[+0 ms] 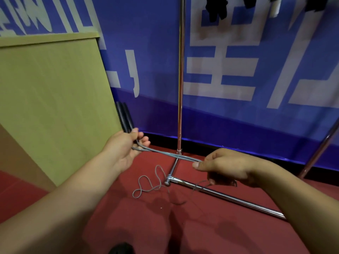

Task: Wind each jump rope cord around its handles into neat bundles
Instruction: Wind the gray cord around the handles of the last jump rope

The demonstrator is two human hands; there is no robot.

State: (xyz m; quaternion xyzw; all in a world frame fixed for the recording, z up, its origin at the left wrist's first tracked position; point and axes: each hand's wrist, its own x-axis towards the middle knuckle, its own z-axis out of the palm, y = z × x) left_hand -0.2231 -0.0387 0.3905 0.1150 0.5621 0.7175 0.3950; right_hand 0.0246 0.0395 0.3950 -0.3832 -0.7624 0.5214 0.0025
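My left hand [124, 145] grips two black jump rope handles [124, 116] that stick up side by side from my fist. A grey cord [165, 154] runs taut in doubled strands from that hand to my right hand [223, 167], which pinches the strands between thumb and fingers. The slack part of the cord [146, 186] hangs below my right hand and lies in loose loops on the red carpet.
A chrome clothes rack has its upright pole [180, 79] straight ahead and its base bar [229, 197] across the red carpet. A tan wooden cabinet [55, 98] stands at left. Behind hangs a blue banner [238, 116] with white characters. Dark garments [216, 8] hang at the top.
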